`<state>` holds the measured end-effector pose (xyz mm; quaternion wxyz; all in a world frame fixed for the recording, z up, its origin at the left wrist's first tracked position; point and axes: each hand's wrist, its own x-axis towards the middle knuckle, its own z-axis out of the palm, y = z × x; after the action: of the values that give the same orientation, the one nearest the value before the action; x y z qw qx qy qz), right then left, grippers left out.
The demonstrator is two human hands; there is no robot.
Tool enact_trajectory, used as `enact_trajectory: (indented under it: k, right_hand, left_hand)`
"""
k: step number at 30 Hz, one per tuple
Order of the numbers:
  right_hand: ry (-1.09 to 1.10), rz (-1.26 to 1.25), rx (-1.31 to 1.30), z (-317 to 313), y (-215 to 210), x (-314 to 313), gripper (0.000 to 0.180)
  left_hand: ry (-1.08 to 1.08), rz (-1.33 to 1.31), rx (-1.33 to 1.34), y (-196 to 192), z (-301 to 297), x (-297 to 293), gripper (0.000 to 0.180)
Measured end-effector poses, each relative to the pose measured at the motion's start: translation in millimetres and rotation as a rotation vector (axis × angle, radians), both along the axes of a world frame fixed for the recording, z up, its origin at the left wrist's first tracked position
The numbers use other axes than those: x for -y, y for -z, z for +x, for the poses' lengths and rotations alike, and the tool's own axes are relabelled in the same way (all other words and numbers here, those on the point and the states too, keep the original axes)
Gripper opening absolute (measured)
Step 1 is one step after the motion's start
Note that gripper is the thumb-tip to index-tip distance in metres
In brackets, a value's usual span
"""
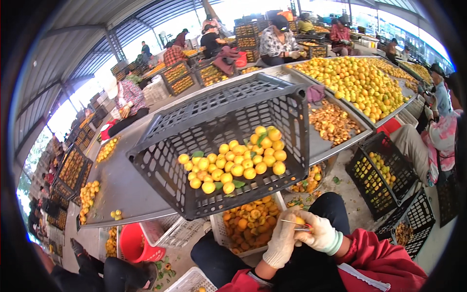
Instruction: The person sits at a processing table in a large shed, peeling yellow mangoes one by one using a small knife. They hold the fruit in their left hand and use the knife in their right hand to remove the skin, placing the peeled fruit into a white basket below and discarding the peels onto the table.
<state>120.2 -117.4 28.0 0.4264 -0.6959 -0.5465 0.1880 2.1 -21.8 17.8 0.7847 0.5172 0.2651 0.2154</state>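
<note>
Both my hands wear pale knit gloves and meet above my lap. My left hand (pixel 283 243) is closed at a yellow apricot-like fruit (pixel 300 221), which is partly hidden by the gloves. Fingers of my right hand (pixel 321 234) are wrapped round a thin-bladed tool with some red on it, seemingly a small knife (pixel 304 230), held against the fruit. Just left of my hands, a white crate (pixel 220 232) holds many cut orange fruits (pixel 250 221). Beyond them, a black plastic crate (pixel 168 170) lies tipped toward me on the table edge, with whole yellow fruits (pixel 233 163) and a few green leaves inside.
The metal table (pixel 121 187) runs across in front, bearing a fruit pile (pixel 352 85) and a heap of brown scraps (pixel 333 121). A red bucket (pixel 138 243) stands at lower left. Black crates (pixel 384 170) are on the floor at right. Several people work around.
</note>
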Motion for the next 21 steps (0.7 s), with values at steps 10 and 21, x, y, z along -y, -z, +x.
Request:
enact_trajectory:
  k: [10,21]
  right_hand:
    - [0.204,0.367,-0.518,-33,54,-12,0.042]
    - [0.349,0.254,-0.449,-23,50,-13,0.031]
  left_hand:
    - [-0.308,1.061,-0.016,-10,8,7,0.040]
    - [-0.292,1.113,-0.063,13,21,2,0.043]
